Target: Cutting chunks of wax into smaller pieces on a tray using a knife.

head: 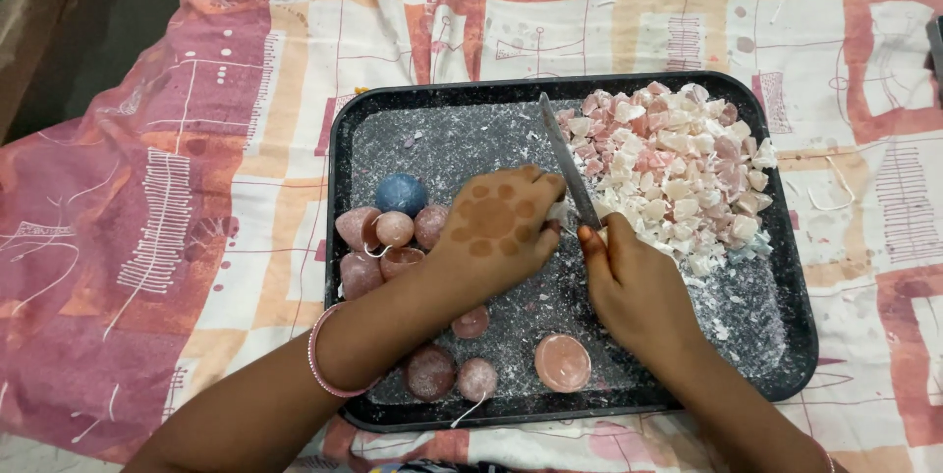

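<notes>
My right hand [638,286] grips the knife [568,159], its blade running up and slightly left, away from me. My left hand [496,227] pinches a small wax piece [558,212] touching the blade's left side, on the black tray [393,95].

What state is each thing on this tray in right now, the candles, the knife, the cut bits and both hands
left hand: palm down, pinning a small piece against the tray.
right hand: closed on the knife handle.
knife: blade pointing away, edge down by the left fingertips.
chopped wax pieces: heaped, pink and white.
pink candles: whole, uncut, clustered.
blue candle: whole.
round pink candles: whole, lying apart at the near edge.
black tray: dusted with wax crumbs.
</notes>
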